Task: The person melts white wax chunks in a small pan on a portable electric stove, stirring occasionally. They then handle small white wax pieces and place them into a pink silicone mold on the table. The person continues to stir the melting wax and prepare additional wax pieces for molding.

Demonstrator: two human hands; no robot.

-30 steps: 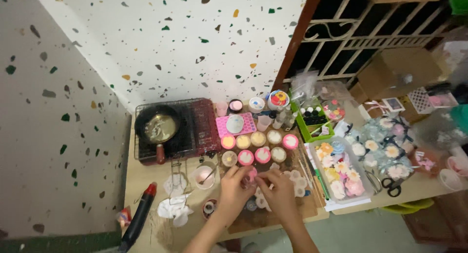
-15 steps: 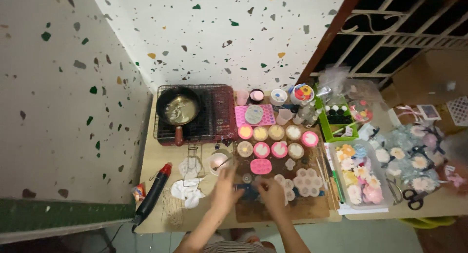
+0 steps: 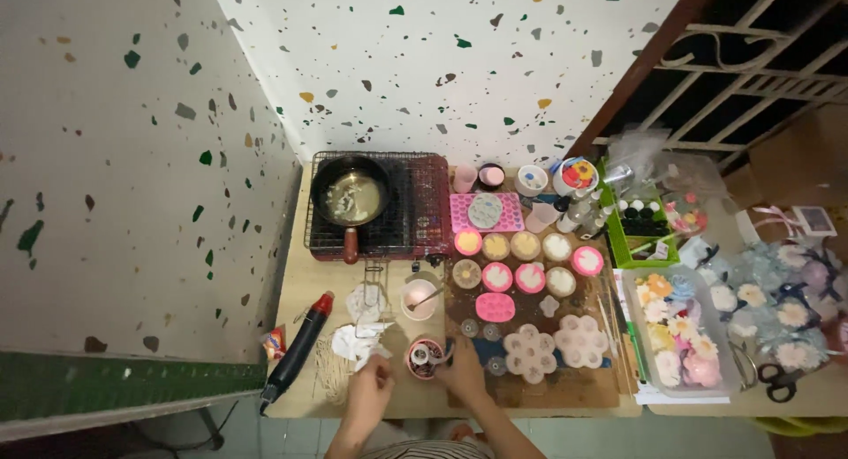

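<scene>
At the table's (image 3: 305, 313) six o'clock edge, both hands flank a small pink cup (image 3: 427, 356): left hand (image 3: 369, 377) loosely curled at its nine o'clock, right hand (image 3: 463, 371) cupping its three o'clock side

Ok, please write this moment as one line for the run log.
left hand: near white crumpled tissue | right hand: touching small round pink cup | surface: wooden table

Table (image 3: 309, 291) stands against the wall. Pan (image 3: 352, 197) sits on grill (image 3: 415, 203) at back left. Filled moulds (image 3: 521, 260) lie right of the grill. Cup (image 3: 426, 357) stands at front edge, between left hand (image 3: 369, 386) and right hand (image 3: 461, 371). Heat gun (image 3: 296, 344) lies far left. Scissors (image 3: 777, 379) lie far right.
</scene>
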